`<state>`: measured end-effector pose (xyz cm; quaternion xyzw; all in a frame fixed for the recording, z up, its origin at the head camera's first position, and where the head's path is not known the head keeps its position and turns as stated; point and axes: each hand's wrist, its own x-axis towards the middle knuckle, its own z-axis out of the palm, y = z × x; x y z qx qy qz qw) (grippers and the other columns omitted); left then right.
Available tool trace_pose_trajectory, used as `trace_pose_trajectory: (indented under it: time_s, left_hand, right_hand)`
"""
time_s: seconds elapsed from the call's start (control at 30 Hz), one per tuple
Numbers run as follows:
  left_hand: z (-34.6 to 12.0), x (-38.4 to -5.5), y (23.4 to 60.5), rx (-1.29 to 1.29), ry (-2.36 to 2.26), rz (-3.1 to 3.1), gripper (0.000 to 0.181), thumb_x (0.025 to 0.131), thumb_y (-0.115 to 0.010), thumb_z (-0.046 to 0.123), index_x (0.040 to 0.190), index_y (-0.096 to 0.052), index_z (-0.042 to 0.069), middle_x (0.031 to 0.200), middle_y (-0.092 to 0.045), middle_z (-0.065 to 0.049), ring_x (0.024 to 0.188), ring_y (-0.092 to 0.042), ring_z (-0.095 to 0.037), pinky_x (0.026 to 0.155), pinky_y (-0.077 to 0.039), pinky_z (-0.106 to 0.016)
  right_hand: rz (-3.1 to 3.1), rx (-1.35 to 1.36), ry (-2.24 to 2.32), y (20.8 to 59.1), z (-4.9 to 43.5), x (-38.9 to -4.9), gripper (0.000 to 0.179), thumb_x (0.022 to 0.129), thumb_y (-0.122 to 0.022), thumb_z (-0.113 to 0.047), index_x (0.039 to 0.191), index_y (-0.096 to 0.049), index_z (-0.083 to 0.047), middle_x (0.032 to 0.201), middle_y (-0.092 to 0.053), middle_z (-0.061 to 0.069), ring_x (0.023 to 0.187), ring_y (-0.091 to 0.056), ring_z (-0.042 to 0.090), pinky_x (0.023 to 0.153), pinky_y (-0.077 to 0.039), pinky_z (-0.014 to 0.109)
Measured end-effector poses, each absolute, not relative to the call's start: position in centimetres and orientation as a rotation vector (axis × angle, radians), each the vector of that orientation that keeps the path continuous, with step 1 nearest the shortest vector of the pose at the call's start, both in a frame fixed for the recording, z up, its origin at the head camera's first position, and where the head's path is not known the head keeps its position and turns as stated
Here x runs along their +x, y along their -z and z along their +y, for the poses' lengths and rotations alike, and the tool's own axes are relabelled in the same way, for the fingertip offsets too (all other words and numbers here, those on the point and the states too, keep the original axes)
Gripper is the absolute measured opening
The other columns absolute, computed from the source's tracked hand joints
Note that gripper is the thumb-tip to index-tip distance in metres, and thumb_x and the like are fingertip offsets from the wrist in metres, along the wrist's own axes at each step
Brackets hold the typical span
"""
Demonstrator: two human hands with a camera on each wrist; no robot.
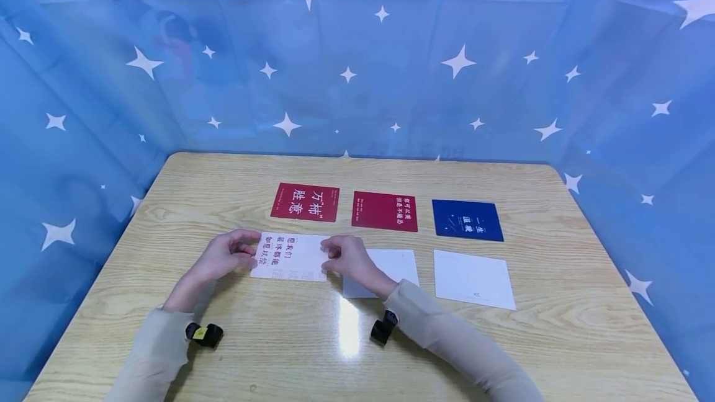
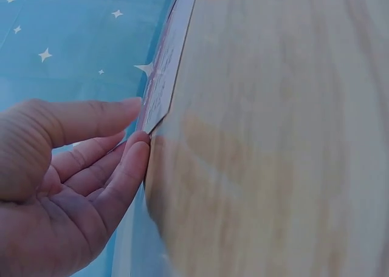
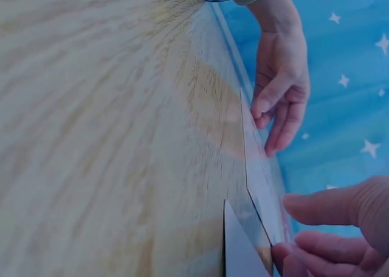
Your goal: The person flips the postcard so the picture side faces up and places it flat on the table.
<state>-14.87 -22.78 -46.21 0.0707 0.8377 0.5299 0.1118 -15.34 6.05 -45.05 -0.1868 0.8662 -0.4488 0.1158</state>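
Observation:
A white card printed with dark Chinese characters lies between the two hands, low over the wooden table. At its left edge are the fingertips of my left hand, thumb and forefinger a little apart. My right hand touches the opposite short edge with thumb and fingertips, its wrist above a second white card. In the left wrist view, the card's corner meets the left forefinger. The right wrist view has the right thumb beside the card's edge, with a gap between thumb and fingers.
Two red cards, one at left and one in the middle, and a blue card form the far row. Another white card lies to the right. A blue starred curtain stands behind the wooden table.

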Motion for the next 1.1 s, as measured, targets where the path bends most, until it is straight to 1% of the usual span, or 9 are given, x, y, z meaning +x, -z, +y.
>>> trace_pose_trajectory:
  time_s: [0.1,0.2,0.33,0.47,0.67,0.9,1.1]
  left_hand:
    - [-22.8,-14.9,46.0,0.203,-1.571,2.456,0.053,0.073,-0.069,-0.007,0.123,-0.052,-0.009,0.1,-0.063,-0.022,0.086,-0.059,-0.02,0.07,-0.05,-0.023]
    - [-22.8,-15.0,45.8,0.178,-1.578,2.476,0.05,0.076,-0.068,-0.006,0.122,-0.051,-0.011,0.104,-0.061,-0.025,0.086,-0.059,-0.019,0.071,-0.05,-0.021]
    - [-22.6,-15.1,45.3,0.136,-1.564,2.512,0.046,0.079,-0.068,-0.002,0.122,-0.052,-0.011,0.11,-0.06,-0.025,0.091,-0.06,-0.022,0.074,-0.05,-0.02]
    - [-21.7,-15.3,44.7,0.135,-1.574,2.512,0.044,0.081,-0.068,0.002,0.121,-0.054,-0.009,0.109,-0.062,-0.024,0.095,-0.06,-0.027,0.076,-0.05,-0.022]
    - [-19.2,-15.9,43.9,0.245,-1.621,2.464,0.041,0.08,-0.068,0.001,0.118,-0.056,-0.01,0.107,-0.062,-0.025,0.093,-0.06,-0.026,0.074,-0.051,-0.023]
    - [-15.6,-16.4,43.7,0.32,-1.648,2.368,0.041,0.082,-0.069,0.003,0.119,-0.057,-0.01,0.106,-0.062,-0.024,0.094,-0.06,-0.027,0.071,-0.052,-0.025]
    - [-13.0,-16.9,44.1,0.409,-1.632,2.34,0.039,0.082,-0.068,0.003,0.116,-0.057,-0.011,0.104,-0.063,-0.023,0.091,-0.061,-0.025,0.073,-0.052,-0.025]
  right_hand:
    - [2.518,-0.559,1.336,45.1,6.3,-15.3,0.038,0.074,-0.074,0.0,0.11,-0.065,0.006,0.089,-0.065,0.011,0.076,-0.058,0.014,0.069,-0.049,0.02]
    - [2.475,-0.543,1.394,45.2,6.7,-15.4,0.037,0.076,-0.074,-0.001,0.111,-0.065,0.005,0.094,-0.066,0.012,0.081,-0.061,0.018,0.072,-0.05,0.021]
    - [2.443,-0.516,1.487,45.1,7.6,-15.4,0.035,0.077,-0.073,-0.001,0.111,-0.064,0.006,0.096,-0.068,0.016,0.085,-0.064,0.023,0.073,-0.052,0.024]
    - [2.469,-0.461,1.527,44.7,8.8,-15.4,0.036,0.077,-0.073,-0.002,0.111,-0.064,0.005,0.1,-0.068,0.017,0.088,-0.065,0.025,0.073,-0.052,0.027]
    - [2.513,-0.368,1.539,44.1,10.9,-15.6,0.039,0.077,-0.074,-0.002,0.114,-0.063,0.005,0.106,-0.066,0.018,0.089,-0.065,0.025,0.075,-0.053,0.031]
    - [2.525,-0.31,1.564,43.8,13.3,-15.5,0.04,0.078,-0.074,-0.002,0.115,-0.062,0.005,0.107,-0.065,0.02,0.091,-0.064,0.026,0.078,-0.053,0.034]
    - [2.565,-0.225,1.557,43.7,15.3,-15.3,0.04,0.077,-0.074,-0.002,0.116,-0.062,0.003,0.107,-0.064,0.02,0.091,-0.063,0.027,0.08,-0.053,0.036]
